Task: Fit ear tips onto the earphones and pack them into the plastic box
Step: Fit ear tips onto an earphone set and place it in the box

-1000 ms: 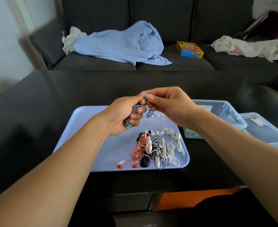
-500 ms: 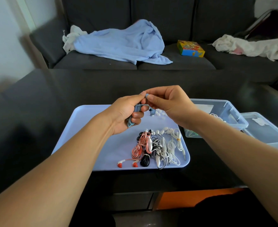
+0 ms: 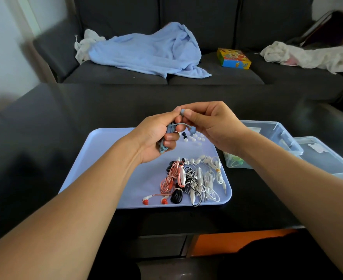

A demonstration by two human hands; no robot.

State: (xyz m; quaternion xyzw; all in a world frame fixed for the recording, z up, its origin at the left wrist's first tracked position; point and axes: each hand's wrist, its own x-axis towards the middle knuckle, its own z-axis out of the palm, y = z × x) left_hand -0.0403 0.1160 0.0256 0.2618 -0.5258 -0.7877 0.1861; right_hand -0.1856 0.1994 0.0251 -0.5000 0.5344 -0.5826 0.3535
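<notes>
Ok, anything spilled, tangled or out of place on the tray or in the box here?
Nothing stands out. The loose ear tips lie scattered but within the tray, the bundled earphones sit at its near right, and the plastic box stands upright beside it.

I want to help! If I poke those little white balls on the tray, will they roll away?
Probably. The loose white ear tips look small, round and light, so a poke may scatter them. The tray has a raised rim, which would likely stop most.
</notes>
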